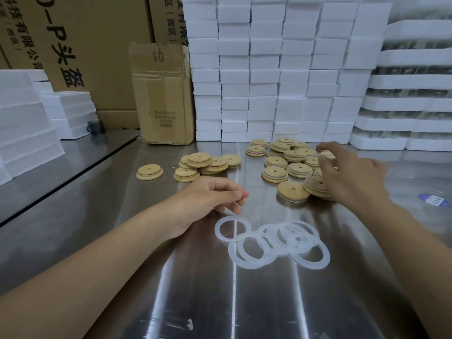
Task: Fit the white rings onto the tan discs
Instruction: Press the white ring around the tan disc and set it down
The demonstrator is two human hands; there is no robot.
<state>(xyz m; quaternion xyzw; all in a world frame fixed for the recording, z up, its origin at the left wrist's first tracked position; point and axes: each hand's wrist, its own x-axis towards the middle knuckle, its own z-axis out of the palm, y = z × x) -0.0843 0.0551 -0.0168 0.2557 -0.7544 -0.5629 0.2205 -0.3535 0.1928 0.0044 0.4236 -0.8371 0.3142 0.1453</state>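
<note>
Head view: I see my right hand point(352, 174) grasping a tan disc point(326, 155) from the ringed pile; left hand point(210, 201) pinches a white ring point(236, 207). Loose rings point(274, 243) and bare discs point(193, 166) remain.

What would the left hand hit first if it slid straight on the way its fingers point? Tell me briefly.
The left hand points rightward across the steel table. Bare steel comes first, then probably the nearest tan disc at the edge of the right-hand pile. The white rings lie nearer the camera, seemingly off that line; depth is uncertain.
</note>
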